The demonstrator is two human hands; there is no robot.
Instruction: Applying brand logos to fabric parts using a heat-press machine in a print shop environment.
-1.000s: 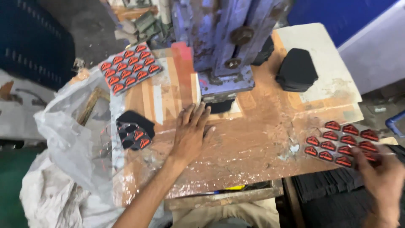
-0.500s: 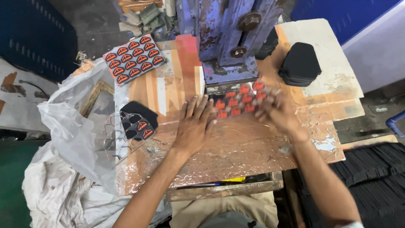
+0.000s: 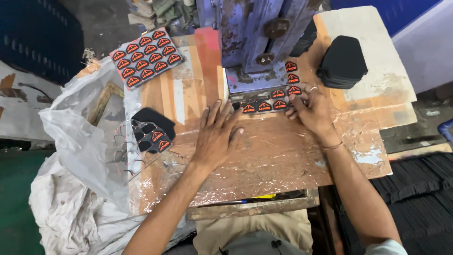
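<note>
A black sheet of red-and-black patches (image 3: 271,105) lies partly under the blue press machine (image 3: 255,42); its front row and right column stick out. My right hand (image 3: 314,109) grips the sheet's right end, fingers on the patches. My left hand (image 3: 216,137) rests flat on the foil-covered wooden table (image 3: 264,156), fingers spread. Its fingertips are just left of the sheet, and I cannot tell whether they touch it.
A second full patch sheet (image 3: 146,56) lies at the table's far left corner. A cut-out scrap sheet (image 3: 153,132) sits at the left edge beside a white plastic bag (image 3: 80,141). A stack of black pieces (image 3: 343,63) stands right of the press; more black stacks (image 3: 420,189) lie low right.
My right hand brought a patch sheet from the low right across the table and slid it under the press. My left hand stayed flat on the table.
</note>
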